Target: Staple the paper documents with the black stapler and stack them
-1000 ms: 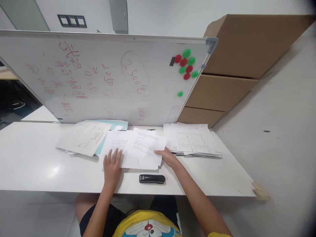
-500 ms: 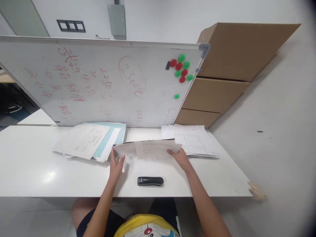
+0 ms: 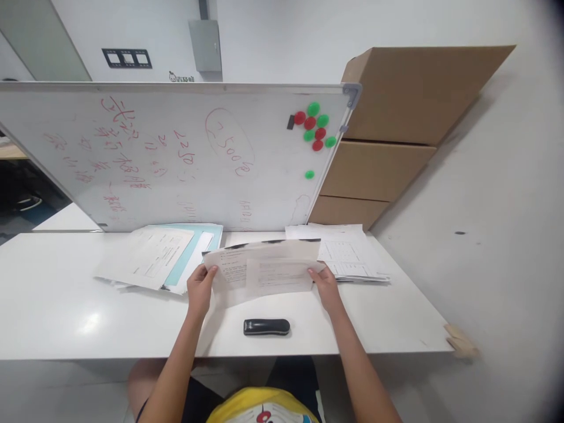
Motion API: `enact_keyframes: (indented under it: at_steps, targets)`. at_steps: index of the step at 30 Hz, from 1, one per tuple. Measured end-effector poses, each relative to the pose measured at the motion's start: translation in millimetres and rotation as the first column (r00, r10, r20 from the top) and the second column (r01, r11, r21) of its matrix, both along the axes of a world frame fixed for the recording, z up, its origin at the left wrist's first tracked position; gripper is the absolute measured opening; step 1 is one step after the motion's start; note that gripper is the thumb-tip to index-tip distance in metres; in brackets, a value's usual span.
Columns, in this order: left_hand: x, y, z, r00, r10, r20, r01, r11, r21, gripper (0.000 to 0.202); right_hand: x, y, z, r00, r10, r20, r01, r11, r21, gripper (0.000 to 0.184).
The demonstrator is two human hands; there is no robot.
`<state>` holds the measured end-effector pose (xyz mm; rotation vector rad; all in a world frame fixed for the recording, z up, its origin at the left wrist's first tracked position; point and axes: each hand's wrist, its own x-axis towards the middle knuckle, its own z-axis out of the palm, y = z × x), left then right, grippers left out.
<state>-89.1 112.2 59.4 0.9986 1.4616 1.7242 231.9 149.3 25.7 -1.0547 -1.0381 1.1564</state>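
Observation:
Printed paper sheets (image 3: 282,276) are held up over the white table, tilted so their text faces me. A smaller sheet overlaps a larger one that has a dark top edge. My left hand (image 3: 201,288) pinches the left edge, thumb in front and fingers behind. At the right edge, my right hand (image 3: 325,285) grips the sheets the same way. A black stapler (image 3: 267,327) lies on the table below the papers, touched by neither hand.
Left of my hands is a pile of papers (image 3: 150,258) with a light-blue folder. Another paper stack (image 3: 352,252) lies at the right. Behind stands a whiteboard (image 3: 247,141) with red writing and round magnets, beside stacked cardboard boxes (image 3: 396,94). The table (image 3: 132,329) ends near my lap.
My left hand has closed its thumb onto the left edge of the papers. The sheets have tipped up, showing more of their printed faces. The stapler has stayed put.

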Motion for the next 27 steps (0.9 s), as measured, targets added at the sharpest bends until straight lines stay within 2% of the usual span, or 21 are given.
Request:
enact_keyframes:
  at_steps: [5, 7, 11, 14, 18, 20, 24, 27]
  targets:
    - [1, -4, -0.9, 0.999, 0.011, -0.040, -0.011, 1.000, 0.002, 0.040, -6, -9, -0.7, 0.999, 0.024, 0.033, -0.023, 0.999, -0.034, 0.045]
    - [1, -6, -3.4, 0.998, 0.008, -0.067, -0.009, 1.000, -0.017, 0.045, -7, -11, -1.7, 0.997, -0.019, 0.070, 0.023, 0.998, -0.057, 0.043]
    - [1, -10, -4.3, 0.991, -0.003, -0.133, -0.001, 1.000, -0.029, 0.041, -5, -11, -3.9, 0.984, -0.159, 0.080, 0.163, 0.985, -0.052, 0.038]
    - [2, -9, 3.2, 0.988, 0.014, -0.155, -0.018, 1.000, -0.024, 0.042, -2, -12, -3.2, 0.977, -0.202, 0.070, 0.206, 0.977, -0.050, 0.035]
    - [8, -5, 15.8, 0.978, 0.075, -0.193, -0.077, 0.997, 0.000, 0.038, -4, -13, -1.0, 0.980, -0.186, 0.071, 0.191, 0.980, -0.060, 0.033]
    - [12, -3, 16.3, 0.974, 0.054, -0.218, -0.051, 0.998, 0.022, 0.035, -6, -13, -1.3, 0.980, -0.190, 0.065, 0.194, 0.979, -0.063, 0.034]
    - [16, -3, 1.9, 0.962, -0.106, -0.250, 0.092, 0.993, -0.067, 0.041, -7, -13, -4.8, 0.974, -0.220, 0.057, 0.223, 0.973, -0.050, 0.035]
    - [16, -6, -13.2, 0.964, -0.137, -0.228, 0.116, 0.988, -0.099, 0.042, -8, -13, -7.6, 0.984, -0.171, 0.045, 0.173, 0.984, -0.032, 0.036]
